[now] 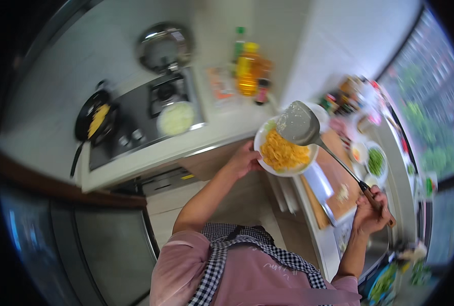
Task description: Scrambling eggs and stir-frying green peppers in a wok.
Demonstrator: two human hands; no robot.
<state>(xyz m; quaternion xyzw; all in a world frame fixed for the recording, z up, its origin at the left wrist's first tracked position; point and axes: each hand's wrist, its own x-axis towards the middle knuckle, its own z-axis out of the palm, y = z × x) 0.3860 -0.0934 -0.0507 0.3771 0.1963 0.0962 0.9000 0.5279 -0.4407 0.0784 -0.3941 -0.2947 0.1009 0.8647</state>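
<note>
My left hand (245,160) grips the rim of a white bowl (287,173) holding orange-yellow food that looks like scrambled egg (284,152). In my right hand (372,212) is the wooden handle of a metal spatula (298,124), whose wide blade hangs over the bowl's far edge with bits of food stuck on it. Beyond the bowl, a cleaver (320,191) lies on a wooden cutting board (337,168), near a small pile of pale chopped food (342,193).
A black pan (87,118) with yellow food sits at the left of the gas stove (131,114); a plate of pale shredded food (176,118) rests at its right. A steel lid (165,48), an oil bottle (248,72), a plate of chopped greens (375,161) and a sink (376,248) are around.
</note>
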